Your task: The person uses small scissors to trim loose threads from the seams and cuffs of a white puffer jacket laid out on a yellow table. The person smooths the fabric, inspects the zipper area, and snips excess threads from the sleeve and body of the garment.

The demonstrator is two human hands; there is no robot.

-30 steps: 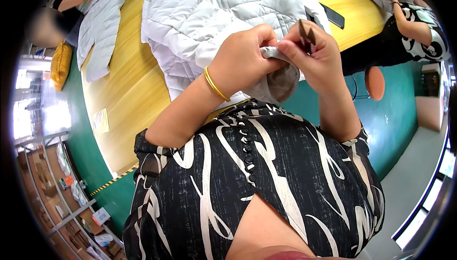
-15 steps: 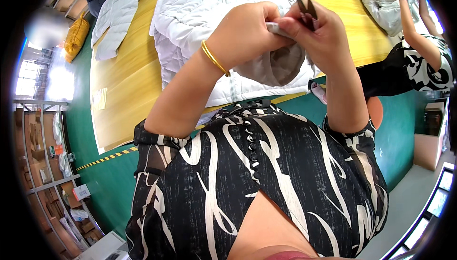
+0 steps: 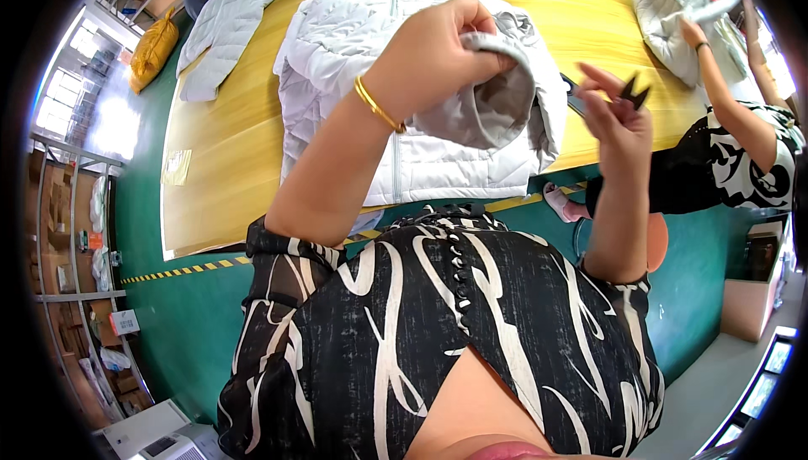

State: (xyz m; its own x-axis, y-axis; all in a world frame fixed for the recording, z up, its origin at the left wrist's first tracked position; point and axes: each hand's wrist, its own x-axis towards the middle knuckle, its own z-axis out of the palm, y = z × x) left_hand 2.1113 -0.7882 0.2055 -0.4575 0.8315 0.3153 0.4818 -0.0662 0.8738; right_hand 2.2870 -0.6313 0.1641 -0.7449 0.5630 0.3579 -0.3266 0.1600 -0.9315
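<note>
While left hand (image 3: 442,47) pinches sleeve end (image 3: 484,119) of white jacket (image 3: 337,60), upper centre of frame, right hand (image 3: 619,127) grips dark snips (image 3: 635,91) farther right, apart from fabric; jacket spread on counter (image 3: 227,140), sleeve end seemingly mid-work; any trimming done too small to tell

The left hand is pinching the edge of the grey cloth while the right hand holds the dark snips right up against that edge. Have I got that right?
Not quite: the right hand holds the dark snips well apart from the grey cloth, as the head view shows. The left hand is indeed pinching its edge.
</note>
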